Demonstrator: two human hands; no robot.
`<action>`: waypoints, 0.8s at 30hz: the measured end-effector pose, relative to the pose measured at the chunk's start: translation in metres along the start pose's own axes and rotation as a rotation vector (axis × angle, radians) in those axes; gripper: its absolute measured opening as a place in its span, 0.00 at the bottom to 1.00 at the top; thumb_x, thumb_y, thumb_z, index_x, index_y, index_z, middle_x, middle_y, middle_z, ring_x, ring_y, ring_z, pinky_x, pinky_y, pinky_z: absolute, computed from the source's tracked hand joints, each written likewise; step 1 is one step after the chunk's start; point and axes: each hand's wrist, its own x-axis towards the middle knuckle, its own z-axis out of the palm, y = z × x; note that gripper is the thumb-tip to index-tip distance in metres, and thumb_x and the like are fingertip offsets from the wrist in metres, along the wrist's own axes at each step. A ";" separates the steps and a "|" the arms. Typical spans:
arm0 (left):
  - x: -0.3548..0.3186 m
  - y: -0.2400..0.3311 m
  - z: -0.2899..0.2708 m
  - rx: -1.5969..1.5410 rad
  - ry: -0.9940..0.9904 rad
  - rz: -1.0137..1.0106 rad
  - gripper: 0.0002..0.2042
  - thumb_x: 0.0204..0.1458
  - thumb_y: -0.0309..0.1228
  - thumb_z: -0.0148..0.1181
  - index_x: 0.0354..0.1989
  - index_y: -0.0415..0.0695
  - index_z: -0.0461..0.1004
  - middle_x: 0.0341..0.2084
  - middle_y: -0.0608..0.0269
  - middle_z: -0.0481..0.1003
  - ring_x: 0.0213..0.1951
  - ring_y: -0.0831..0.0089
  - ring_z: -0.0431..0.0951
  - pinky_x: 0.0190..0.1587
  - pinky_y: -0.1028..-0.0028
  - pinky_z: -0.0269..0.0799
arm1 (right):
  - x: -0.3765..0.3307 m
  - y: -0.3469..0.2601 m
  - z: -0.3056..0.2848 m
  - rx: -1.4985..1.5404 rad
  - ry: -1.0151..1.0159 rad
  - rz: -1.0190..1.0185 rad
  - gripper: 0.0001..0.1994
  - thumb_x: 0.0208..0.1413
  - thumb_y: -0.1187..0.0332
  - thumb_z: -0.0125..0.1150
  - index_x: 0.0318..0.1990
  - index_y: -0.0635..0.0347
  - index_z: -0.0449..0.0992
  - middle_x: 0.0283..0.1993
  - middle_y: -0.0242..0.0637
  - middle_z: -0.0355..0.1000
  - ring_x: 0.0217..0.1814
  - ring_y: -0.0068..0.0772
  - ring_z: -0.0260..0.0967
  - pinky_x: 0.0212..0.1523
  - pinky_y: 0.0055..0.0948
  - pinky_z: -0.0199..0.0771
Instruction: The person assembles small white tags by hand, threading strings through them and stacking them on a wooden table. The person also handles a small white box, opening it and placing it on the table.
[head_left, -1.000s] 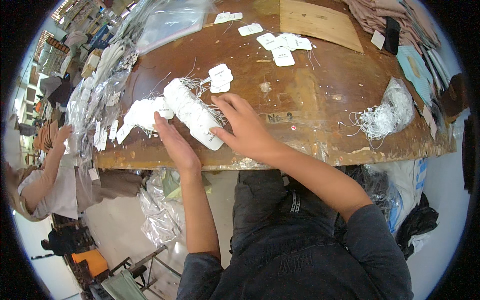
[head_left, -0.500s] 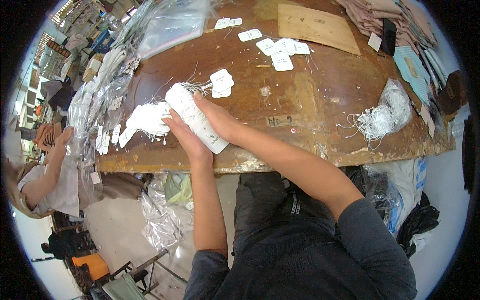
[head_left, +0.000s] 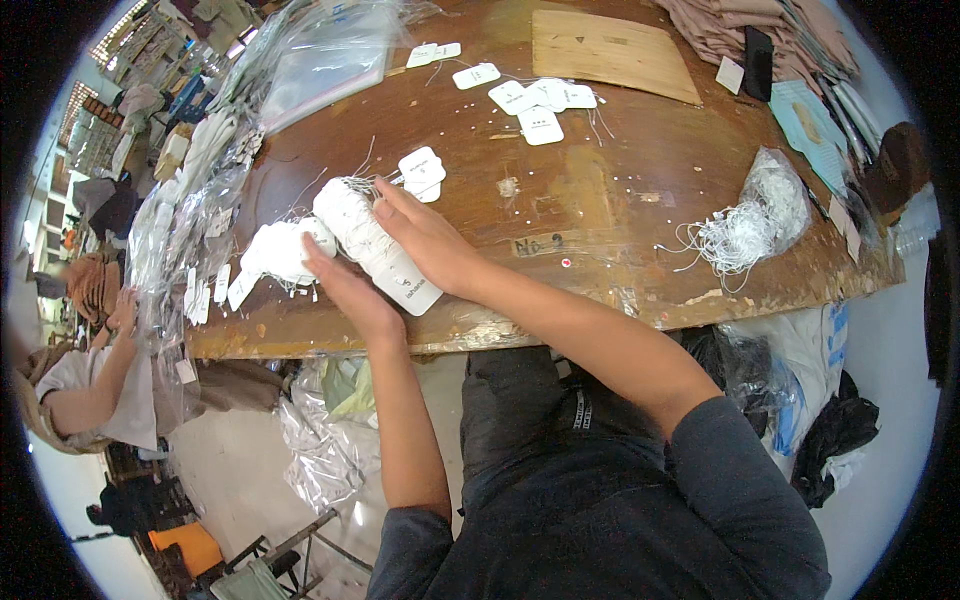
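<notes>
Squaring-up of a long stack of white card tags with thin white strings (head_left: 385,262), by the look of it: lies slantwise on the scuffed brown wooden worktop (head_left: 600,200), close to its near edge, pinched from both sides. Left hand (head_left: 345,290) flat and unclenched, fingers straight, pressed edge-on against the stack's left flank, fingertips reaching the stringy far end. Right hand (head_left: 425,240) likewise spread and unclenched, laid along the right flank, fingertips near the same end; gripping nothing, only bracing. Just beside the left hand, touching the stack or nearly so, a loose white heap of more tags and string (head_left: 278,250). Further up the worktop, a few single white rounded tags (head_left: 422,170), then a scattered group of the same (head_left: 540,100), well apart from the hands. Off to the right, a clear plastic bag spilling white string loops (head_left: 760,210); at the far side, a flat tan cardboard sheet (head_left: 610,45). Judged from this: stack gathered but not yet lifted or bound; any lift calls for even pressure from both palms, so the middle tags do not slip out, and for the strings kept together at one end.
</notes>
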 end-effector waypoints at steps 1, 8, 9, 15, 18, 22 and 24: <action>-0.004 0.005 0.004 0.036 -0.074 0.100 0.33 0.68 0.50 0.27 0.72 0.37 0.42 0.70 0.50 0.51 0.69 0.59 0.53 0.70 0.64 0.46 | -0.002 -0.001 -0.008 -0.081 0.008 -0.053 0.36 0.66 0.46 0.42 0.66 0.74 0.56 0.68 0.58 0.56 0.72 0.51 0.52 0.70 0.38 0.49; 0.002 0.012 0.073 0.731 -0.509 0.528 0.25 0.63 0.37 0.48 0.62 0.29 0.61 0.65 0.39 0.59 0.68 0.47 0.54 0.70 0.60 0.47 | 0.010 0.014 -0.125 -0.789 0.305 -0.240 0.29 0.59 0.52 0.57 0.59 0.68 0.67 0.57 0.55 0.67 0.61 0.53 0.63 0.62 0.44 0.62; 0.011 0.004 0.089 0.729 -0.577 0.602 0.25 0.63 0.38 0.50 0.61 0.28 0.62 0.63 0.38 0.60 0.67 0.44 0.56 0.69 0.59 0.48 | 0.013 0.017 -0.145 -0.826 0.352 -0.203 0.29 0.57 0.53 0.59 0.58 0.68 0.68 0.56 0.55 0.68 0.60 0.54 0.64 0.61 0.46 0.63; 0.090 -0.060 0.184 1.027 -0.783 0.554 0.24 0.57 0.40 0.53 0.54 0.32 0.69 0.55 0.39 0.69 0.59 0.43 0.66 0.61 0.53 0.61 | 0.010 0.032 -0.222 -1.128 0.582 -0.018 0.28 0.56 0.51 0.60 0.57 0.62 0.71 0.53 0.49 0.70 0.58 0.53 0.64 0.57 0.49 0.64; 0.133 -0.091 0.204 1.244 -0.801 0.452 0.25 0.57 0.41 0.52 0.56 0.34 0.68 0.56 0.42 0.69 0.59 0.45 0.67 0.61 0.54 0.63 | 0.010 0.035 -0.229 -1.176 0.564 0.055 0.27 0.56 0.50 0.59 0.58 0.58 0.71 0.57 0.46 0.67 0.61 0.52 0.61 0.59 0.51 0.61; 0.167 -0.116 0.213 1.377 -0.808 0.419 0.26 0.57 0.43 0.51 0.59 0.38 0.66 0.60 0.47 0.66 0.60 0.47 0.66 0.62 0.54 0.64 | 0.013 0.037 -0.217 -1.327 0.510 0.030 0.27 0.59 0.46 0.52 0.60 0.51 0.70 0.63 0.43 0.64 0.65 0.49 0.57 0.59 0.56 0.59; 0.170 -0.120 0.216 1.435 -0.802 0.291 0.27 0.57 0.46 0.52 0.62 0.44 0.65 0.63 0.52 0.63 0.61 0.49 0.65 0.61 0.53 0.64 | 0.014 0.037 -0.210 -1.450 0.461 0.035 0.26 0.61 0.44 0.47 0.61 0.47 0.71 0.66 0.41 0.62 0.67 0.47 0.55 0.59 0.56 0.57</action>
